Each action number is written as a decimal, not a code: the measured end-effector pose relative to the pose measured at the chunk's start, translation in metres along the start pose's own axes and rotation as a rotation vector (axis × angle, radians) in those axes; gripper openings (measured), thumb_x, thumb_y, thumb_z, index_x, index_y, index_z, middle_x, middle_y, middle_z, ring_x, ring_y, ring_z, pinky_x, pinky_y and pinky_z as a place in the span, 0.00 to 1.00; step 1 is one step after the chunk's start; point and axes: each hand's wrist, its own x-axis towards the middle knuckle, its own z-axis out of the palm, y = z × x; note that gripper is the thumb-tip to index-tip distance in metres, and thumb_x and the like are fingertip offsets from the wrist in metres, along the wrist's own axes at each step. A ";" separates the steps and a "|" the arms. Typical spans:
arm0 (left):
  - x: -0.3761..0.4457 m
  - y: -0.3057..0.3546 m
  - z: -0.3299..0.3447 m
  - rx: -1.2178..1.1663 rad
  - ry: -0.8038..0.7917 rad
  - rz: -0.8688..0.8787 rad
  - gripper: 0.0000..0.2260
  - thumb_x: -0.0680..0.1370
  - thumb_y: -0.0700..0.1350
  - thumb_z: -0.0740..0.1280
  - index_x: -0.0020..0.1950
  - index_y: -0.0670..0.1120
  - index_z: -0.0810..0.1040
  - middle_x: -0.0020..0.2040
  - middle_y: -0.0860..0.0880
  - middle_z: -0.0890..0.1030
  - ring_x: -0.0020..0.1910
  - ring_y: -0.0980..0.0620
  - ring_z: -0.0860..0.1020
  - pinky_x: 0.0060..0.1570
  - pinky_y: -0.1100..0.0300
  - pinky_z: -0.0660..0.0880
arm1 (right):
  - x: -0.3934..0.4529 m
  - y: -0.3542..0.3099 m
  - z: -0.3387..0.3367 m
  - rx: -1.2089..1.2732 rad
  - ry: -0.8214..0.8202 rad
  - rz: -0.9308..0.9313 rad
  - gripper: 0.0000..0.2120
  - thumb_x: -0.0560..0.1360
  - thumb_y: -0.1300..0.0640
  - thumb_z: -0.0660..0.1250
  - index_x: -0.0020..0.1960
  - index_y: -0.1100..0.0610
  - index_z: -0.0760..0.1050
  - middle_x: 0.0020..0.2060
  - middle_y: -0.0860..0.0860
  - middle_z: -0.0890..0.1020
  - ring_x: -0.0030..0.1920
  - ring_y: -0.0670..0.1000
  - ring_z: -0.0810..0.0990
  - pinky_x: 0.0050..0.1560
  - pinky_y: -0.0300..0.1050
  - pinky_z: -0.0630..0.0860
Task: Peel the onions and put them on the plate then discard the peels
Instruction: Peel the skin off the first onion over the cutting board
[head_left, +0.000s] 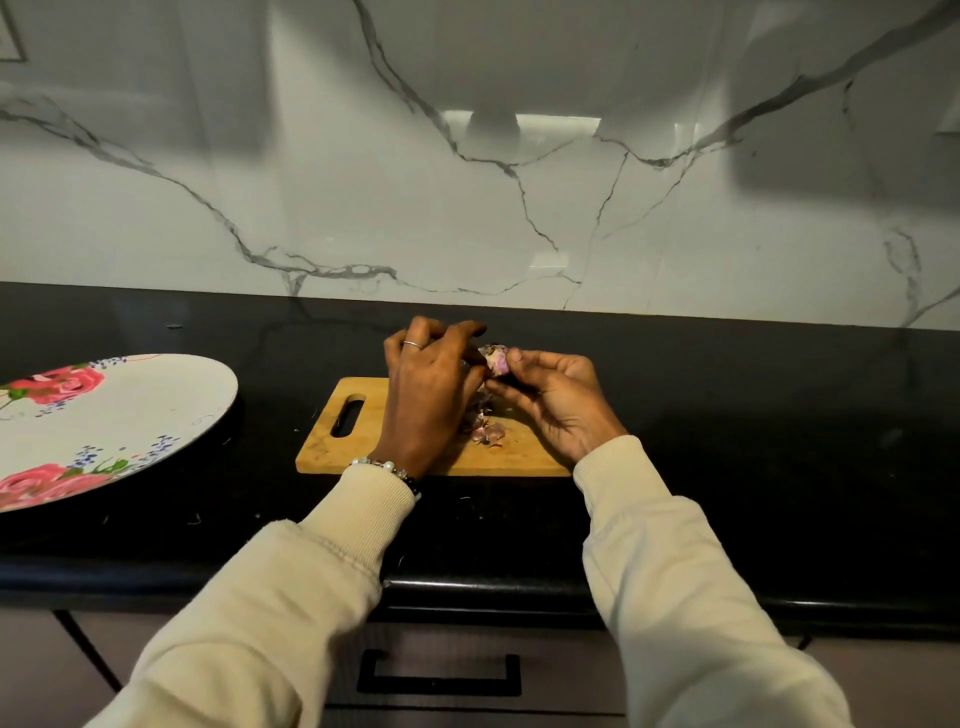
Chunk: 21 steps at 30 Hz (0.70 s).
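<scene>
From the head camera, your two hands meet over the far edge of the cutting board (415, 447), a little past the frame's centre. Your right hand (550, 400) pinches a small onion (496, 360) between thumb and fingertips, holding it clear of the board. Your left hand (431, 384) is curled in against the onion from the 9 o'clock side, its fingers working at the skin — whether it grips the bulb or only a flap of skin, you cannot tell from here.

The onion looks light and firm, while its papery skin is thin, brittle and likely to tear into flakes. Once the skin is off, the flesh will probably be smooth and somewhat slippery, so keep your hold around the body of the bulb and pull the skin from a loose edge near one end.

A small heap of peels (485, 428) lies on the board directly below your hands, at 6 o'clock from the onion. These scraps are weightless and will scatter easily when you gather them.

The floral plate (171, 415) sits well apart at 9 o'clock on the black counter (727, 415), with no onion on its visible part. Nothing stands between board and plate — the path looks open. Behind, at 12 o'clock, rises the marble backsplash (467, 208); a drawer handle (439, 675) shows below the counter edge.
</scene>
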 end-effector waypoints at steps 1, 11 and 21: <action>0.000 0.001 0.000 -0.008 -0.006 -0.006 0.21 0.70 0.41 0.75 0.63 0.41 0.77 0.46 0.47 0.84 0.55 0.50 0.69 0.52 0.63 0.52 | 0.000 0.000 0.000 -0.006 0.005 0.001 0.06 0.77 0.70 0.65 0.43 0.69 0.79 0.40 0.61 0.84 0.43 0.56 0.84 0.47 0.51 0.83; 0.001 0.004 -0.003 -0.067 -0.121 -0.044 0.24 0.73 0.40 0.73 0.68 0.41 0.74 0.48 0.47 0.81 0.54 0.47 0.70 0.47 0.63 0.53 | 0.000 0.002 -0.001 -0.091 0.016 -0.010 0.05 0.78 0.69 0.65 0.47 0.69 0.79 0.43 0.61 0.84 0.45 0.56 0.84 0.45 0.47 0.84; 0.001 0.006 -0.001 -0.029 -0.202 -0.022 0.22 0.77 0.43 0.66 0.72 0.46 0.69 0.52 0.49 0.79 0.55 0.52 0.65 0.50 0.60 0.53 | 0.001 0.003 -0.001 -0.079 0.024 -0.017 0.07 0.78 0.69 0.65 0.43 0.66 0.80 0.39 0.59 0.85 0.42 0.54 0.85 0.47 0.49 0.83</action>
